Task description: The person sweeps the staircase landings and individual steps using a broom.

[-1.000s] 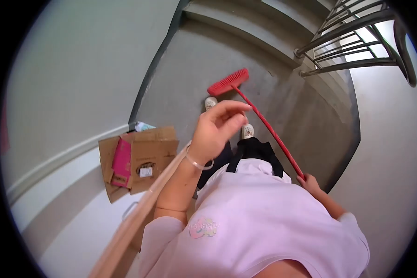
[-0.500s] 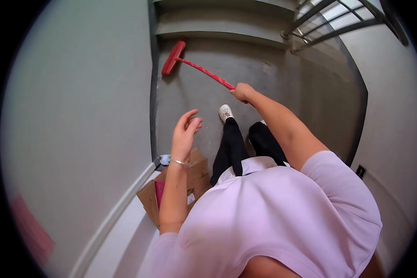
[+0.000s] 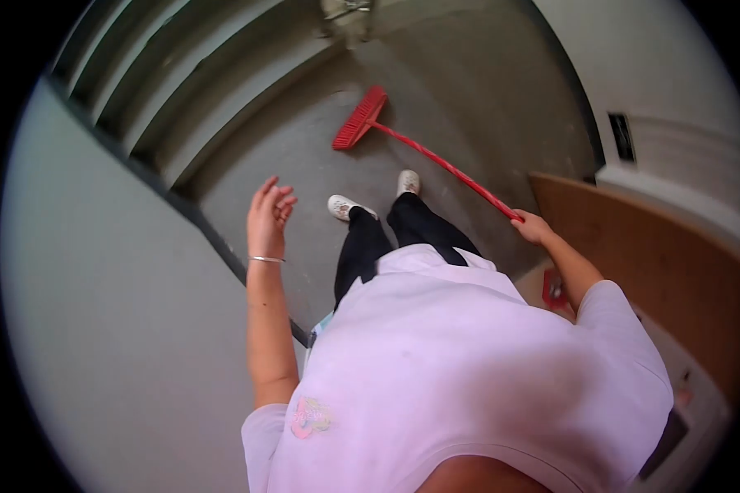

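A red broom slants across the view, its bristled head lying over the grey floor ahead of my white shoes. Wrapped round the lower right end of its handle is my right hand. On the left, my left hand is raised with its fingers apart and slightly curled, holding nothing. A thin bracelet is on that wrist. The broom head is to the right of my left hand and does not touch it.
Concrete steps rise at the upper left. A pale wall runs along the left. Brown wooden panel at the right, with a red object near my right forearm. A dark wall recess shows at the upper right.
The view has turned to the right; the cardboard has left it and the wooden panel has come in. The right arm has drawn back with the broom, and its head has swung away from the left wall.
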`<state>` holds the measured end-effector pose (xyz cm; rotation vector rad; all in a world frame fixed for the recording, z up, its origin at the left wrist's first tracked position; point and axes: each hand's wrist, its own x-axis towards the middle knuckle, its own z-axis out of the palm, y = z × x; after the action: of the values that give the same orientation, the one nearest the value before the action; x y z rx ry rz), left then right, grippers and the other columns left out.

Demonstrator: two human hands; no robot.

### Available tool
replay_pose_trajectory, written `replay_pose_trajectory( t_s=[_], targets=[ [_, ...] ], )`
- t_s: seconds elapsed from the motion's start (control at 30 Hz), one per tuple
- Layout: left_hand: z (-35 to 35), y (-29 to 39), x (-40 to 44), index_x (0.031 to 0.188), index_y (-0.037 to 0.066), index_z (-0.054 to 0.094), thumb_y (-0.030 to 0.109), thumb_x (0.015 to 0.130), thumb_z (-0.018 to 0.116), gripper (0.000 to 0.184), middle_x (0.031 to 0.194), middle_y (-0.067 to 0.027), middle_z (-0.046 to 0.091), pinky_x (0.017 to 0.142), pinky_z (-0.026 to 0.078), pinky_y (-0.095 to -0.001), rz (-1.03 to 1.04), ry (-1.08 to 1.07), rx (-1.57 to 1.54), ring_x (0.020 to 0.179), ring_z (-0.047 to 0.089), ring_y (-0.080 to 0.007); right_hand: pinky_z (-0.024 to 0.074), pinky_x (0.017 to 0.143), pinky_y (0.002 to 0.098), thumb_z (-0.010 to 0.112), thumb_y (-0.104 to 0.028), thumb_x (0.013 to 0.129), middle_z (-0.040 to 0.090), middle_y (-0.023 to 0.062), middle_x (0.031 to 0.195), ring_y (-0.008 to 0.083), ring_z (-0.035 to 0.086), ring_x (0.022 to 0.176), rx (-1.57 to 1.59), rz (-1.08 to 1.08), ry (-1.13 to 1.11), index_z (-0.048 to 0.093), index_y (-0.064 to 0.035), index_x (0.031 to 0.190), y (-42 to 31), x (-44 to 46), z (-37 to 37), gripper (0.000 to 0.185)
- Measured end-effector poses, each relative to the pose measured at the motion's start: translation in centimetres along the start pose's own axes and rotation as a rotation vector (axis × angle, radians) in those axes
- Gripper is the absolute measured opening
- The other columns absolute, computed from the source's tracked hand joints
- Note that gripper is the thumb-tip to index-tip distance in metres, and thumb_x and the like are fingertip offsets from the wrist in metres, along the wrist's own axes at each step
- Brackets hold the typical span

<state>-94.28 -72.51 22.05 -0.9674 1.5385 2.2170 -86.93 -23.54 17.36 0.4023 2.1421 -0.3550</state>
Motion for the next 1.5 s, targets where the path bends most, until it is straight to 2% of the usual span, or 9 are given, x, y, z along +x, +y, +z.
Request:
replay_pose_trajectory(
  t_s=[0.17,0.47,0.63,0.73,0.8,0.93,1.07,1.37,1.5],
  targets=[
    [8.8,0.4,2.9,0.107,0.002,0.042,0.016,0.08,0.043,0.03,0.082,-0.005,0.054,0.061,0.04,-0.0173,0.008,-0.145,0.175,0.07,0.052,-0.0092,0.036,0.081,0.0312,0.046,-0.029,0.074,0.049,0.0143,0.104,0.0271,0.046,0.096,0.113,0.304,0.088,0.044,-0.0139,0.109,11.0,-8.3,2.4,0.038],
    [21.8,-3.6,-2.3,0.106,0.005,0.045,0.017,0.078,0.046,0.03,0.084,-0.0037,0.055,0.065,0.039,-0.0198,-0.048,-0.369,0.47,0.073,0.052,-0.0099,0.0399,0.067,0.027,0.047,-0.025,0.077,0.055,0.0112,0.085,0.0192,0.052,0.075,0.678,0.311,0.231,0.046,-0.0072,0.108,21.5,-15.3,11.7,0.036],
    [23.2,-1.3,-2.4,0.103,0.005,0.047,0.018,0.078,0.046,0.028,0.083,-0.0035,0.055,0.066,0.039,-0.0207,-0.052,-0.405,0.537,0.074,0.052,-0.0103,0.0291,0.033,0.0236,0.046,-0.027,0.078,0.037,-0.0004,0.05,0.0092,0.035,0.037,1.261,0.462,0.062,0.047,-0.0103,0.1,13.4,-15.1,13.9,0.028],
    [27.4,-1.8,2.3,0.101,0.005,0.048,0.019,0.078,0.046,0.027,0.083,-0.0037,0.055,0.065,0.039,-0.0207,-0.078,-0.406,0.522,0.074,0.052,-0.0104,0.0324,0.035,0.0265,0.047,-0.024,0.076,0.042,0.0018,0.05,0.0119,0.041,0.04,1.11,0.403,0.064,0.052,-0.0059,0.086,12.9,-7.5,13.2,0.021],
    [27.4,-1.2,4.2,0.1,0.005,0.049,0.019,0.079,0.045,0.026,0.081,-0.0036,0.055,0.064,0.039,-0.0201,-0.094,-0.489,0.502,0.072,0.053,-0.0105,0.0365,0.038,0.0297,0.049,-0.025,0.074,0.047,0.0058,0.054,0.0163,0.044,0.041,1.306,0.403,-0.257,0.049,-0.0038,0.072,11.7,-3.8,14.9,0.022],
    [28.2,-0.3,5.7,0.099,0.005,0.049,0.02,0.079,0.044,0.025,0.082,-0.0045,0.056,0.063,0.04,-0.0213,-0.109,-0.49,0.507,0.072,0.053,-0.0124,0.0336,0.036,0.0317,0.05,-0.026,0.072,0.043,0.0064,0.05,0.0179,0.04,0.038,1.653,0.435,-0.201,0.046,-0.0049,0.06,9.8,2.4,16.0,0.024],
    [29.6,2.7,10.5,0.098,0.005,0.05,0.019,0.079,0.045,0.024,0.08,-0.0038,0.055,0.061,0.04,-0.0201,-0.087,-0.533,0.425,0.07,0.053,-0.0101,0.0276,0.034,0.0303,0.051,-0.023,0.067,0.039,0.0018,0.044,0.0149,0.037,0.036,1.286,0.316,-0.029,0.047,-0.0089,0.052,8.3,5.2,11.2,0.021],
    [31.2,10.2,20.8,0.095,0.005,0.051,0.018,0.077,0.047,0.022,0.08,-0.003,0.055,0.062,0.039,-0.0196,0.025,-0.481,0.403,0.069,0.052,-0.0089,0.0331,0.037,0.0304,0.055,-0.017,0.065,0.047,0.0058,0.049,0.0151,0.045,0.041,1.011,0.513,0.232,0.052,-0.0013,0.059,3.7,4.5,-3.1,0.017],
    [37.2,14.1,19.7,0.096,0.002,0.051,0.014,0.078,0.045,0.022,0.083,-0.0046,0.054,0.066,0.039,-0.0193,0.07,-0.564,0.42,0.073,0.051,-0.0105,0.0348,0.036,0.0275,0.053,-0.013,0.066,0.047,0.005,0.049,0.0146,0.045,0.041,1.27,0.596,0.195,0.05,-0.0017,0.058,3.4,7.5,-7.5,0.014]
  ],
)
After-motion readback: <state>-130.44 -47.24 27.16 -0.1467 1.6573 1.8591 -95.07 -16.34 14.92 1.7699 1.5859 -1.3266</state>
